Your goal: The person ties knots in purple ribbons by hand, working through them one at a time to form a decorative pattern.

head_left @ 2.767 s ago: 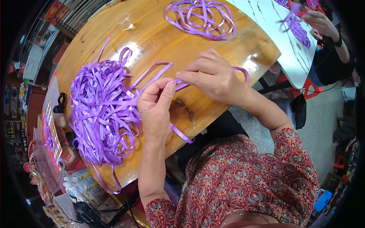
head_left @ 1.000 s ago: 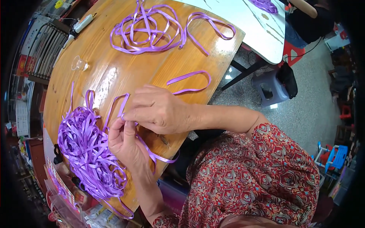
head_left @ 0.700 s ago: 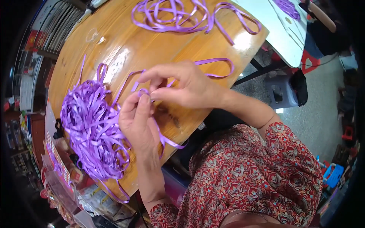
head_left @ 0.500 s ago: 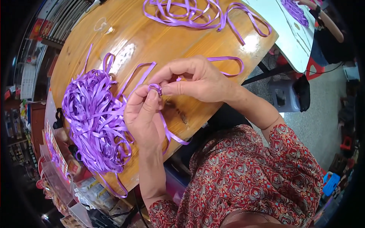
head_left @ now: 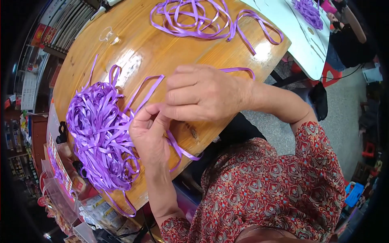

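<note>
My left hand (head_left: 150, 135) is closed in a pinch, thumb against fingertips, on a narrow purple satin ribbon. A strand of that ribbon (head_left: 173, 144) hangs below the fingers toward the table's edge. My right hand (head_left: 204, 95) is turned back-up with curled fingers, meeting the left fingertips and covering the pinched part of the ribbon. Its own fingertips are hidden. Another ribbon length (head_left: 239, 69) comes out behind the right wrist. Left of my hands lies a big tangled heap of the same purple ribbon (head_left: 99, 129).
The round-edged wooden table (head_left: 91, 54) carries loose ribbon coils (head_left: 194, 30) at its far side. Clear plastic scraps (head_left: 108, 36) lie far left. A white table (head_left: 279, 24) adjoins at right, with more purple ribbon (head_left: 308, 14) and another person's arm (head_left: 352, 20) beside it.
My right hand has rolled over from a thumb-side pinch to back-up, hiding the small ribbon loop that showed between the fingertips. My left hand has barely moved.
</note>
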Available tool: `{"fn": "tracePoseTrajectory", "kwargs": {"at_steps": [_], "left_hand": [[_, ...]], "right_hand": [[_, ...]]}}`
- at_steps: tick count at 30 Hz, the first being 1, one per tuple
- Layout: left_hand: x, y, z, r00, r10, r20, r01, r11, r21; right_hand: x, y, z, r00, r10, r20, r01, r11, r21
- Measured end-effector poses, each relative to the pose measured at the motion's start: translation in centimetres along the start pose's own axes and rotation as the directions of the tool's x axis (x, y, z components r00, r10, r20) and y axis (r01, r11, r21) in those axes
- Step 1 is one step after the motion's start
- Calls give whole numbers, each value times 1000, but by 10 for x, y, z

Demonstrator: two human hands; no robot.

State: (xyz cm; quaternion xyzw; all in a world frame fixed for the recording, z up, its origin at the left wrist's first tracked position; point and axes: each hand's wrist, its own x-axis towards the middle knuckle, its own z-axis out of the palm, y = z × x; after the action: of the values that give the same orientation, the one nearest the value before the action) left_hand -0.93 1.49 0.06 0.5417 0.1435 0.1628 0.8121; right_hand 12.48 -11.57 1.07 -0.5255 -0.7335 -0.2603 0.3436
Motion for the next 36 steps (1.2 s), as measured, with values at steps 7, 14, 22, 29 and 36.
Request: {"fn": "tracePoseTrajectory", "kwargs": {"at_steps": [7,14,22,29,36], "left_hand": [[7,0,-9,969,-215,126,224,973,-63],[11,-3,-4,986,-141,89,148,987,-70],[6,-6,1,999,40,-23,-38,994,103],[1,-3,4,998,64,3,-64,998,26],[2,-5,-5,985,89,145,-50,965,-256]], "right_hand": [[5,13,-14,989,-134,65,121,978,173],[-9,19,-4,980,199,-8,-195,966,171],[-7,-13,8,865,482,-137,-423,849,316],[3,-24,6,542,819,186,-634,253,731],[6,-28,14,462,761,455,-273,-366,890]]}}
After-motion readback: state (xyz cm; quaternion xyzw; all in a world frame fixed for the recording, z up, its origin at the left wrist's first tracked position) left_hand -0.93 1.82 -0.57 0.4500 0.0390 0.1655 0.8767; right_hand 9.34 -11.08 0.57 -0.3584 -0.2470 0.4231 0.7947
